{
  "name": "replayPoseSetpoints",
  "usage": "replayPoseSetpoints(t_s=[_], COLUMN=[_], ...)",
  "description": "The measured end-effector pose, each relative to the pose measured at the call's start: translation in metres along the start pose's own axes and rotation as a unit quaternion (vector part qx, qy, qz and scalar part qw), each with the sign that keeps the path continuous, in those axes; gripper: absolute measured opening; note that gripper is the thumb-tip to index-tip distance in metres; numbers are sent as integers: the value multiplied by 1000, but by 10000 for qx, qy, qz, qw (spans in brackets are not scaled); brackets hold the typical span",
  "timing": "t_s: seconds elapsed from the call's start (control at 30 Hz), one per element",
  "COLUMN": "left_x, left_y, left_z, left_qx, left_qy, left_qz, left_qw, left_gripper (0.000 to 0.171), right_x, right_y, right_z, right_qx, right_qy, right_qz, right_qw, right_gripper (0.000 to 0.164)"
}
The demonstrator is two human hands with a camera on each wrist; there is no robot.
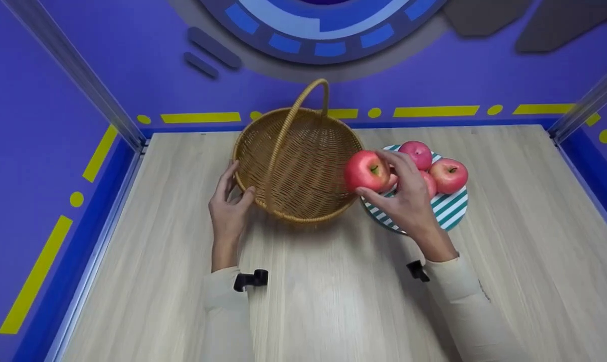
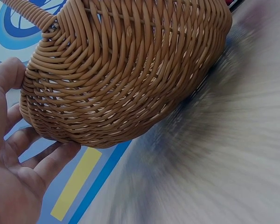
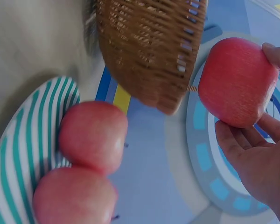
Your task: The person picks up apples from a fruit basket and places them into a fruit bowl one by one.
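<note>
A red apple [image 1: 364, 172] is gripped between the thumb and fingers of my right hand [image 1: 409, 203]. It is beside the right rim of a wicker basket [image 1: 308, 219] with a tall arched handle [image 1: 285, 130]; no fruit shows inside. My left hand [image 1: 228, 213] holds the basket's left side, and the left wrist view shows its thumb at the rim and fingers against the woven wall [image 2: 126, 88]. Under and behind the right hand, several more apples [image 1: 449, 176] sit on a green-and-white striped plate [image 1: 453, 213]. The right hand partly covers them.
A light wood-grain tabletop [image 1: 308, 301] lies under everything. Blue-purple panels [image 1: 147, 75] with yellow marks rise at the back and both sides, joined by metal posts [image 1: 89, 75]. The plate stands close to the basket's right side.
</note>
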State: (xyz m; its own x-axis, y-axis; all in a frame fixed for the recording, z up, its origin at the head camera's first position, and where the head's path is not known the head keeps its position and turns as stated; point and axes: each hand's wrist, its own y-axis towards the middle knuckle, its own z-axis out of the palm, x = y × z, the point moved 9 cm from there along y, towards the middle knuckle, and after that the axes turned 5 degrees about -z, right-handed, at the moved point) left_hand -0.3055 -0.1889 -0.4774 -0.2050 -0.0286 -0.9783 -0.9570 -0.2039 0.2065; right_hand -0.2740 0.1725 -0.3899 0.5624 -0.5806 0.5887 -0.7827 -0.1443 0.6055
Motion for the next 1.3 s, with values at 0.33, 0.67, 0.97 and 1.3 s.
replayPoseSetpoints(t_s=[0.33,0.67,0.97,1.3], left_x=[0,0,1,1], left_y=[0,0,0,-1], left_z=[1,1,-1,0], left_qx=[1,-16,-74,-63], left_qy=[-39,-32,-8,-31], left_qz=[31,49,-35,-1], left_qw=[10000,10000,10000,10000], left_gripper=[63,63,63,62], right_x=[-25,-39,-45,-54], right_y=[-21,-39,-53,-67], right_z=[-17,-26,-32,-37], right_qx=[4,156,302,418], right_qy=[-174,-442,-595,-824], right_qz=[348,381,189,235], right_qw=[9992,9982,9976,9954], right_gripper=[79,80,82,84])
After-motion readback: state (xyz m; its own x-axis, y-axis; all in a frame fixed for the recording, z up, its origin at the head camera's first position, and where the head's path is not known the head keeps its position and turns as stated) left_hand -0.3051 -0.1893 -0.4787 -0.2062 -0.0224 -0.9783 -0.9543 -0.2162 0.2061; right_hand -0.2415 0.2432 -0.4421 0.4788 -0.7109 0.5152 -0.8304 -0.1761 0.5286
